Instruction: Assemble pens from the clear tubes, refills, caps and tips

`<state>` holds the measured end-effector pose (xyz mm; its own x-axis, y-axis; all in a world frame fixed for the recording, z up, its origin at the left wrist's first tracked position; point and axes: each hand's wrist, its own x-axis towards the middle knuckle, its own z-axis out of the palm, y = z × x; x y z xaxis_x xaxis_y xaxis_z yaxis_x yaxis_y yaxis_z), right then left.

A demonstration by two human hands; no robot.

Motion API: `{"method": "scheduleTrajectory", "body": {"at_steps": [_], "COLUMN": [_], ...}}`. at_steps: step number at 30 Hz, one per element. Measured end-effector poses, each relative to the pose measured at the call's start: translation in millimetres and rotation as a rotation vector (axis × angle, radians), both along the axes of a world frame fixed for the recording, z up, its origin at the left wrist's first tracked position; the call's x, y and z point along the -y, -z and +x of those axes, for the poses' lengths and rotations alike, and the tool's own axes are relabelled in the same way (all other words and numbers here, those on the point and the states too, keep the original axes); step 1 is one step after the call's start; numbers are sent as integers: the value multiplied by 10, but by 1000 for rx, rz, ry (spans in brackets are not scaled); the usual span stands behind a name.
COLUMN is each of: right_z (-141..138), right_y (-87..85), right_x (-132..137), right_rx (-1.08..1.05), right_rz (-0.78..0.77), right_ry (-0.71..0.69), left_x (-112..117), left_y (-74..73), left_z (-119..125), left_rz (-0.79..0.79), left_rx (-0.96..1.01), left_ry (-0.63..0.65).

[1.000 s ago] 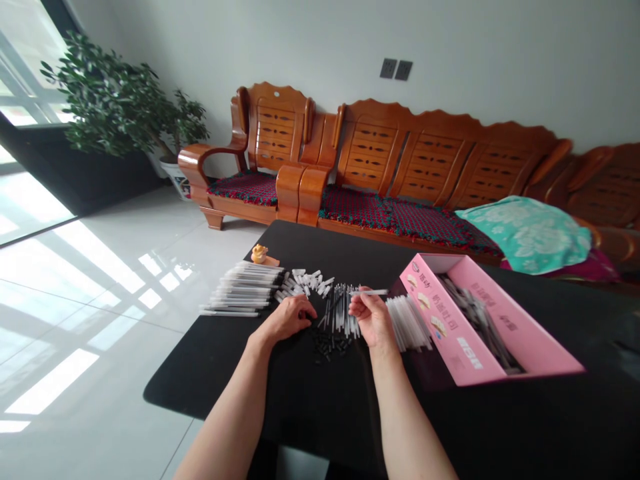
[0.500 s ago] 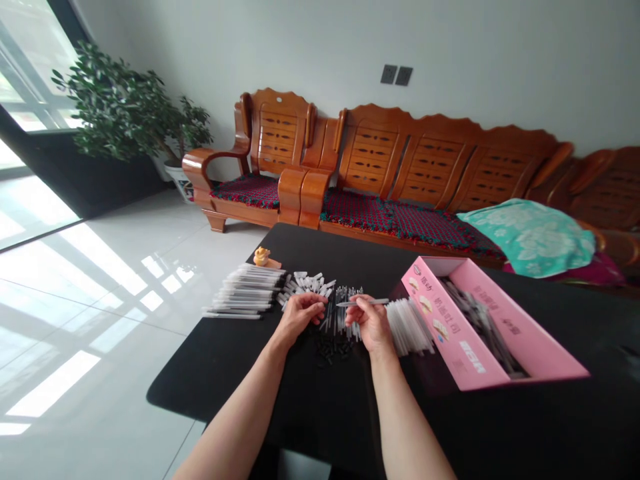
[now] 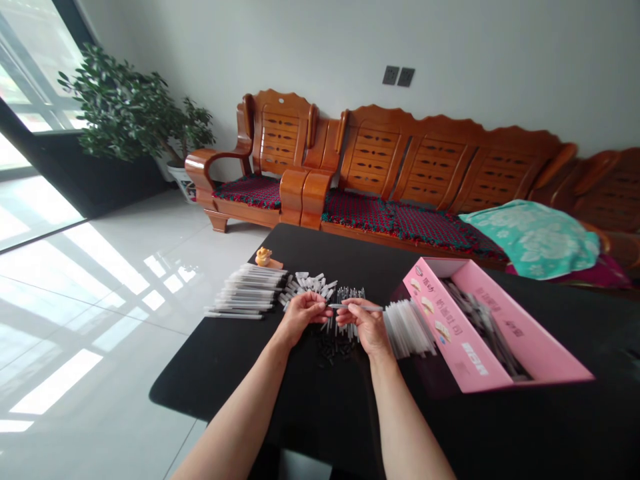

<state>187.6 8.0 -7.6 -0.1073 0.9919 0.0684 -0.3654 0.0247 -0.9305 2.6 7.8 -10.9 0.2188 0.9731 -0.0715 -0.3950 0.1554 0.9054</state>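
In the head view my right hand pinches a slim grey pen, held nearly level with its tapered tip to the left. My left hand is closed, thumb against fingers, right at that tip. Whatever sits between the left fingertips is too small to make out. Beneath the hands lie a row of thin dark refills and a scatter of small black pieces. White caps are heaped just beyond my left hand. Translucent empty barrels lie to the right of my right hand.
Capped pens are lined up on the left of the black table, with a small yellow figurine behind them. A pink box holding dark sticks stands at right. Beyond the table is a wooden sofa.
The pen and my left hand have come together, so the tip now meets the left fingertips. My right hand has shifted slightly left and down with the pen.
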Motion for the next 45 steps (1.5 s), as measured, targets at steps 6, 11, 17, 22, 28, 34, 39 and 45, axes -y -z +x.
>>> {"method": "scheduleTrajectory", "body": {"at_steps": [6, 11, 17, 22, 28, 34, 39, 45], "right_z": [-10, -12, -5, -5, 16, 61, 60, 59], "right_y": [-11, -12, -7, -26, -40, -35, -39, -35], "right_x": [8, 16, 6, 9, -3, -36, -39, -46], "right_rx": [16, 14, 7, 4, -43, -108, -115, -112], "right_rz": [0, 6, 5, -4, -14, -21, -32, -30], "right_ry": [-13, -27, -22, -15, 20, 79, 82, 90], "left_x": [23, 34, 15, 5, -16, -10, -23, -64], "left_y": [-28, -73, -28, 5, -58, -81, 14, 47], "left_z": [4, 18, 19, 25, -44, -85, -90, -52], "left_rz": [11, 14, 43, 85, 160, 403, 487, 613], "left_rx": [-29, -68, -129, -193, -381, -870, -1194, -1146], "left_ry": [21, 41, 77, 100, -72, -296, -311, -291]}}
